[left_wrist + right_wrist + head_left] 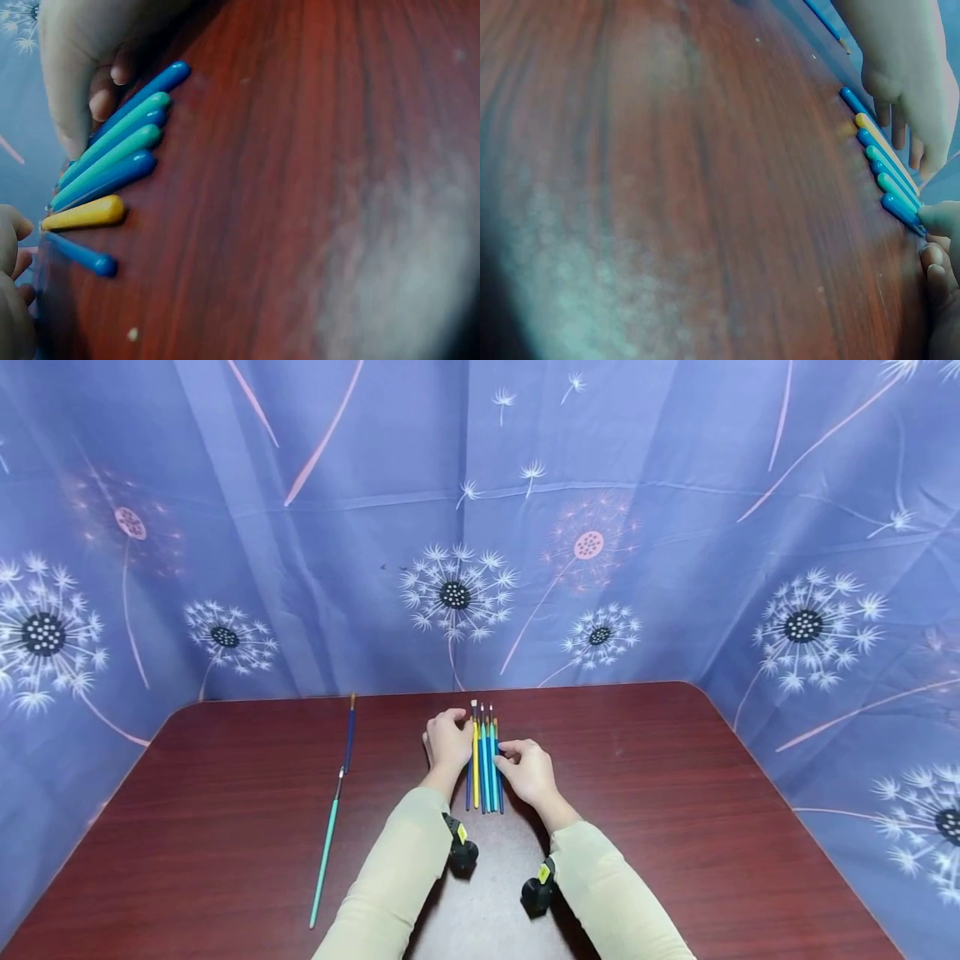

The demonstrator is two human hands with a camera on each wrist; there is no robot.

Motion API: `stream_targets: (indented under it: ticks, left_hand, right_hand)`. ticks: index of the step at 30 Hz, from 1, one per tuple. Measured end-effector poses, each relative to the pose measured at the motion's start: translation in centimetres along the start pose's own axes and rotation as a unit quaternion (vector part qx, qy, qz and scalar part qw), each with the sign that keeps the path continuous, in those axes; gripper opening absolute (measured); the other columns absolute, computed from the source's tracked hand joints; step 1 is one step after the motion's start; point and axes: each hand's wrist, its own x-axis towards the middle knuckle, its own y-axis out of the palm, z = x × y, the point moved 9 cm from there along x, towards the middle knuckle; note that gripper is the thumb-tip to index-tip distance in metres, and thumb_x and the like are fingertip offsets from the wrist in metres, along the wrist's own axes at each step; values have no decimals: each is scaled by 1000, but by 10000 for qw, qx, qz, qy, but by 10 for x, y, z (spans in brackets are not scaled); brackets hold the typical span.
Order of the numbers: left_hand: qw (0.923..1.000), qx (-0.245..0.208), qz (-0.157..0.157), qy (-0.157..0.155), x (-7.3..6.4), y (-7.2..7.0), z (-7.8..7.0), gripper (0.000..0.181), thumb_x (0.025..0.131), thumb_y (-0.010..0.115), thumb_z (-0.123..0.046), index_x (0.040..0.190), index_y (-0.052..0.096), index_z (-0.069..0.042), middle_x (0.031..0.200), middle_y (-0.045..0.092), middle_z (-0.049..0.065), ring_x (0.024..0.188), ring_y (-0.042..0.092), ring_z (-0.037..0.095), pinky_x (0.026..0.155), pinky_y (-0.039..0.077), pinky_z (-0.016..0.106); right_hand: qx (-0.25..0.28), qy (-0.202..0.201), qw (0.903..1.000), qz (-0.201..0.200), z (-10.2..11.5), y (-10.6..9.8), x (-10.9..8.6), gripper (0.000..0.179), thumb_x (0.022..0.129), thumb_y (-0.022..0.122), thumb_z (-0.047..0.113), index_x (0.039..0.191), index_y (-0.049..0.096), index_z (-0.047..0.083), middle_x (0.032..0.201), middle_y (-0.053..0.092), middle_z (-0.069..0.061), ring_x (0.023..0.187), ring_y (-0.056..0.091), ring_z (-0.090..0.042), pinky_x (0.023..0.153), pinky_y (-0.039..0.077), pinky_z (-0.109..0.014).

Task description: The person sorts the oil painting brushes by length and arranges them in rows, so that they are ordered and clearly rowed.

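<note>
Several paintbrushes (485,768) lie side by side on the table, bristles toward the far edge, with dark blue, teal and yellow handles. At the row's left side is my left hand (447,742), its fingers by the yellow brush (476,768) and the leftmost blue brush (86,256). My right hand (529,772) touches the right side of the row with its thumb and fingertips. In the right wrist view, the right thumb (939,216) rests by the outermost blue brush (900,210). Parts of both hands' fingers are hidden.
Away to the left, a blue brush (350,735) and a teal brush (326,852) lie nearly end to end. The dark red wooden table (645,777) has rounded far corners. A blue dandelion-print curtain (360,585) hangs behind it.
</note>
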Motion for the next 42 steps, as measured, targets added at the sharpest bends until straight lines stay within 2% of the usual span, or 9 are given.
stream_targets:
  ticks: [2, 8, 13, 20, 31, 36, 42]
  left_hand:
    - [9998, 171, -63, -35, 0, 1, 2, 27, 91, 61, -22, 115, 67, -13, 114, 67, 7, 114, 52, 28, 98, 36, 44]
    - [9991, 319, -285, 5, 0, 3, 5, 27, 88, 65, -23, 113, 69, -13, 114, 67, 6, 116, 50, 27, 97, 36, 44]
    - [9985, 485, -223, 82, -1, 4, 1, 25, 88, 64, -24, 106, 72, -8, 118, 63, 8, 118, 47, 28, 98, 36, 45]
    - [9986, 512, -137, 66, -1, 4, 2, 24, 92, 56, -19, 101, 73, -5, 120, 62, 6, 122, 45, 28, 100, 36, 45]
    - [9972, 657, -321, 154, -1, 3, 3, 21, 89, 63, -22, 96, 74, -6, 116, 64, 4, 119, 48, 26, 98, 37, 43]
    - [9980, 429, -454, 86, -1, -1, 2, 19, 89, 61, -17, 89, 75, -5, 113, 66, 5, 118, 49, 28, 98, 38, 44]
    - [9974, -129, -707, -59, -3, -8, 5, 17, 86, 61, -14, 87, 76, -6, 106, 70, 7, 110, 56, 30, 96, 41, 45]
  right_hand:
    - [5, 28, 10000, 18, 0, 1, 0, 26, 85, 68, 18, 109, 70, 5, 94, 65, -9, 80, 62, -18, 71, 52, -33]
    - [13, -21, 10000, 23, 1, 1, -1, 26, 85, 68, 17, 108, 70, 5, 92, 65, -8, 78, 61, -17, 69, 51, -32]
    - [45, -39, 10000, 9, 2, -1, -1, 26, 85, 68, 17, 108, 71, 5, 92, 65, -9, 78, 62, -18, 69, 51, -32]
    - [-13, -59, 10000, -29, 1, -1, 0, 25, 85, 68, 17, 107, 71, 5, 92, 65, -8, 78, 61, -17, 70, 51, -32]
    - [79, -25, 10000, 5, 3, -1, 0, 25, 86, 68, 17, 107, 71, 4, 93, 64, -9, 79, 61, -18, 70, 51, -32]
    - [79, -52, 9999, -37, 4, -1, 0, 25, 85, 69, 17, 106, 71, 5, 92, 65, -9, 79, 62, -18, 70, 52, -32]
    - [35, -52, 10000, -38, 0, 1, 0, 25, 84, 69, 17, 106, 71, 4, 91, 65, -8, 76, 61, -16, 67, 51, -30]
